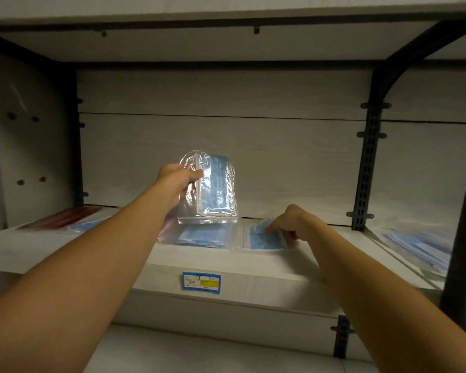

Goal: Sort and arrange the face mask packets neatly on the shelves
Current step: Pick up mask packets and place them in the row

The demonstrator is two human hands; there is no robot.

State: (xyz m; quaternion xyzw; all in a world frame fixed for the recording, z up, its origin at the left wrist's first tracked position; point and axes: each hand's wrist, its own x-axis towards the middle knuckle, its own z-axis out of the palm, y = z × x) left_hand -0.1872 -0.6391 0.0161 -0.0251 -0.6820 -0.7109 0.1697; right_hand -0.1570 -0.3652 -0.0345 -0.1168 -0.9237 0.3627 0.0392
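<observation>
Above shelf [226, 267], packet [215, 184] in left grip [176, 179].

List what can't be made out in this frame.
- Price label on the shelf edge, head view: print too small.
- Packets at far right: blurred, cut by the black upright.
- Right hand grip on the lying packet: fingertips hidden underneath.
- Red packet: contents unclear, dim.

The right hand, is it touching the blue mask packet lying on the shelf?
Touching. The head view shows the right hand's fingers pinching the flat blue packet.
</observation>
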